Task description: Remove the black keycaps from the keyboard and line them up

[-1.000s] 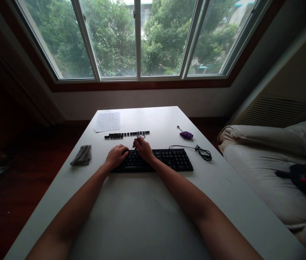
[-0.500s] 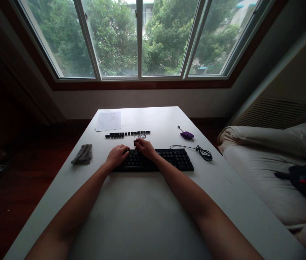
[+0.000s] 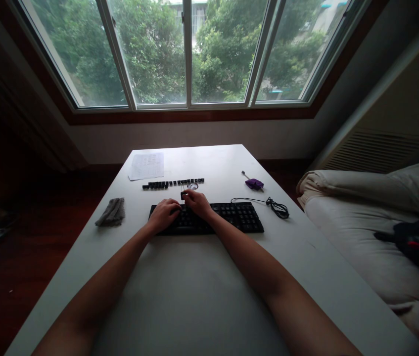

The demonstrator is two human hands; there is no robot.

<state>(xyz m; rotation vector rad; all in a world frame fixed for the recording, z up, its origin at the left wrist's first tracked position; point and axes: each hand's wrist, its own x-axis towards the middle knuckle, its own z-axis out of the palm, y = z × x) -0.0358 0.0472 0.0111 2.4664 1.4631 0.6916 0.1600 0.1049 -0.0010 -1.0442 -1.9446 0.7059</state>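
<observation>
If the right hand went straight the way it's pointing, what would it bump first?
Probably the row of black keys ahead of the right hand, though it might pass over them; height is unclear.

White tabletop lies open between left forearm and right forearm, as far as the keyboard; beyond, the keycap row obstructs mid-table; a passage separates it from the purple bundle; coiled cable obstructs the right.
</observation>
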